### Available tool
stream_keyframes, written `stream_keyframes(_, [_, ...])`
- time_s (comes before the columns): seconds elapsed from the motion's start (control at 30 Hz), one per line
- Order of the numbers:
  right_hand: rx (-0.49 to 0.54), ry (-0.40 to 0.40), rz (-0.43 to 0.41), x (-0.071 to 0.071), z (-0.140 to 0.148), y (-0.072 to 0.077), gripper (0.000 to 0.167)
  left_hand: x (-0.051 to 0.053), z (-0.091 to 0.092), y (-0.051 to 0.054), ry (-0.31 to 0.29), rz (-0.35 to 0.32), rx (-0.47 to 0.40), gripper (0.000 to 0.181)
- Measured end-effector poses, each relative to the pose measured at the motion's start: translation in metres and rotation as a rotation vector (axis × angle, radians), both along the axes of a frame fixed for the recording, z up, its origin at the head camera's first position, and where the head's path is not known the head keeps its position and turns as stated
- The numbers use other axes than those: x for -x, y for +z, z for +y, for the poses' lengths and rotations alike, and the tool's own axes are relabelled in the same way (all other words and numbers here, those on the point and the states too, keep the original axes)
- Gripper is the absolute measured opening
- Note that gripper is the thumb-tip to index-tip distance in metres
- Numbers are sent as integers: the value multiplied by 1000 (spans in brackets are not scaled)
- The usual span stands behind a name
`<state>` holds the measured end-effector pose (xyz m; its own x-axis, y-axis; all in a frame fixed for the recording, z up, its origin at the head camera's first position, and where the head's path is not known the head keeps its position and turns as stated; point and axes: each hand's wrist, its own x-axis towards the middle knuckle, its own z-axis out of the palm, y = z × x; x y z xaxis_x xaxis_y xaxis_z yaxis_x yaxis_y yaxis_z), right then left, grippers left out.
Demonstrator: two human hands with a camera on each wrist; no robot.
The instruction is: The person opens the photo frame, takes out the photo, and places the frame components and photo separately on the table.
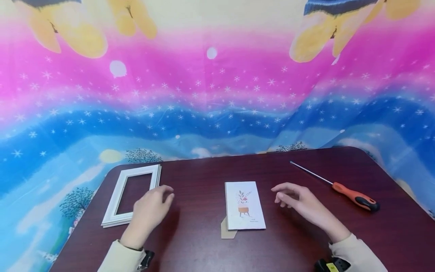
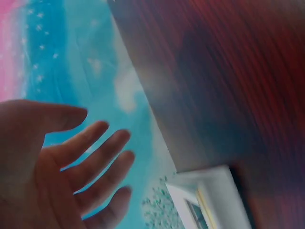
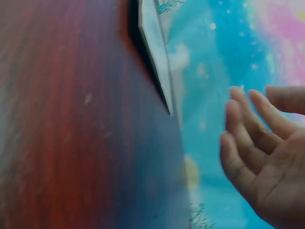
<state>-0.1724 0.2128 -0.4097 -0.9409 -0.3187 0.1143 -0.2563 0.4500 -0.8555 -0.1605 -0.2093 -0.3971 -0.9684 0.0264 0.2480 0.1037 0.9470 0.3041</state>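
My left hand [image 1: 152,206] hovers beside the white picture frame [image 1: 110,216], fingers loosely bent and holding nothing. In the left wrist view, the fingers [image 2: 102,164] are spread apart with a corner of the picture frame [image 2: 219,191] below right. Between my hands lies a white card [image 1: 244,196] printed with a potted plant, a tan cardboard piece [image 1: 228,231] poking out beneath its lower left corner. To the right of the card, my right hand [image 1: 299,200] is relaxed and holds nothing. The right wrist view shows its fingers [image 3: 243,148] loosely curved, away from the card's edge [image 3: 155,52].
A screwdriver [image 1: 353,194] with an orange and black handle lies on the dark wooden table [image 1: 197,249] at the right, its tip toward the back. Behind the table hangs a colourful cloth [image 1: 204,94] with snowflakes, reaching the table's back edge.
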Motion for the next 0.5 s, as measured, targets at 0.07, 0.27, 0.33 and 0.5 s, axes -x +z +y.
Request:
stream_keyframes(0.07, [-67, 23, 23, -2, -5, 3, 24, -1, 9, -4, -35, -29, -9, 22])
stream_keyframes(0.27, [-284, 33, 127, -6, -22, 11, 20, -1, 33, -15, -119, -100, -45, 23])
stream_keyframes(0.33, [-350, 28, 148, -8, -28, 14, 19, 0, 40, -18, -157, -130, -58, 25])
stream_keyframes(0.5, [-465, 58, 237, -9, -45, 18, 18, 3, 54, -22, -250, -192, -90, 30])
